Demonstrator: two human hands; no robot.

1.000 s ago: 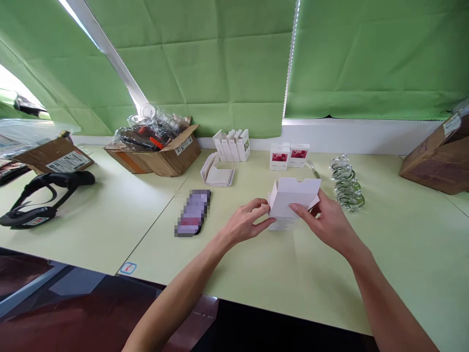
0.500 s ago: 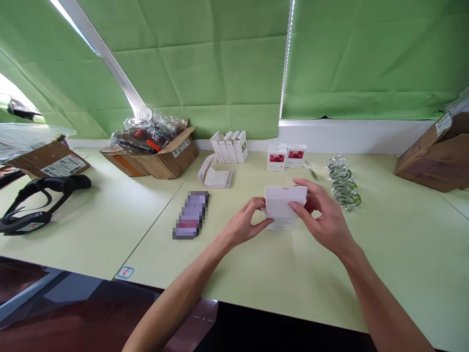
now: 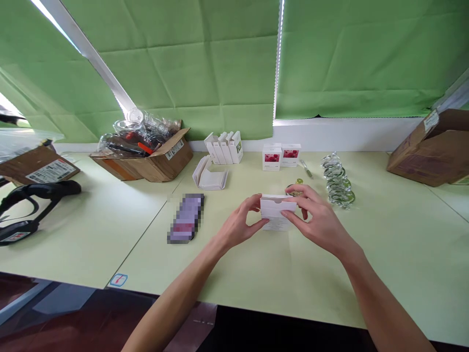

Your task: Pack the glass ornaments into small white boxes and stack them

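Note:
A small white carton (image 3: 275, 224) stands in front of me with its top flap facing me. My left hand (image 3: 240, 226) is closed on its left side, thumb at the front and fingers round the far edge. On the right, my right hand (image 3: 315, 216) has its thumb against the flap and its fingers over the top edge, also closed on the carton. Just behind the right fingers lies a small round yellow-green thing (image 3: 299, 181), partly hidden, whose kind I cannot make out. The carton's inside does not show.
Two white boxes with red pictures (image 3: 271, 157) stand at the back. Several flat white cartons (image 3: 227, 148), an opened carton (image 3: 210, 179), a phone (image 3: 186, 218), a pen-like item (image 3: 306, 169) and clear-wrapped coils (image 3: 337, 181) lie around. Cardboard boxes (image 3: 161, 164) stand at both sides.
The carton's raised flap has been folded down toward the top, with my right hand moving lower and left along it. The view has shifted slightly, and the yellow-green thing now shows.

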